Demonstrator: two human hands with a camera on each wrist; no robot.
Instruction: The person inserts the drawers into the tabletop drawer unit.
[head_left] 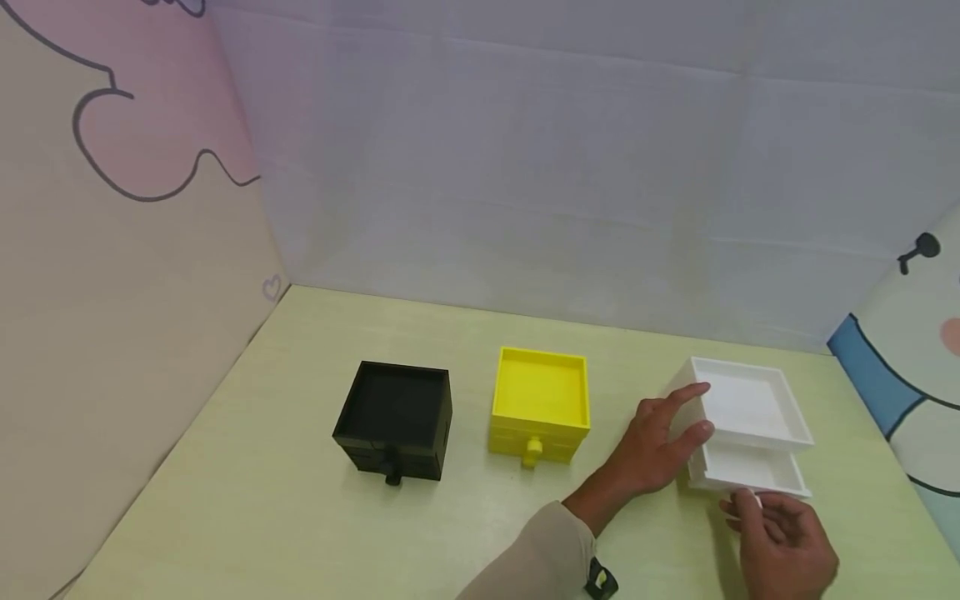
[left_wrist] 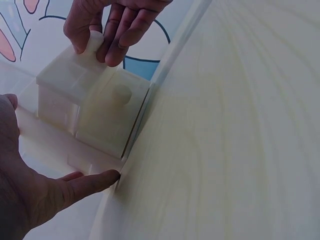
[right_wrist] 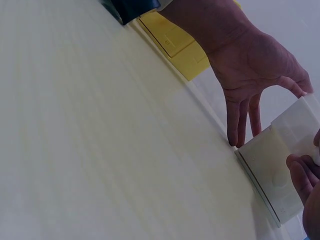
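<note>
A small white drawer box (head_left: 744, 402) stands on the right side of the table, its upper drawer (head_left: 753, 468) pulled out towards me. My right hand (head_left: 789, 542) pinches that drawer's white knob (left_wrist: 93, 44) between thumb and fingers. My left hand (head_left: 658, 442) braces the box from its left, one finger over the top edge and the others spread down the side with their tips near the table. Below the drawn-out drawer, the lower drawer (left_wrist: 110, 112) with its round knob sits closed in the left wrist view.
Left of the white box stands a yellow drawer box (head_left: 542, 387), and farther left a black drawer box (head_left: 397, 407), both with front knobs and closed drawers. A pale wood table (head_left: 262, 500) carries them. A white cloth wall (head_left: 525, 167) rises behind, with printed panels at both sides.
</note>
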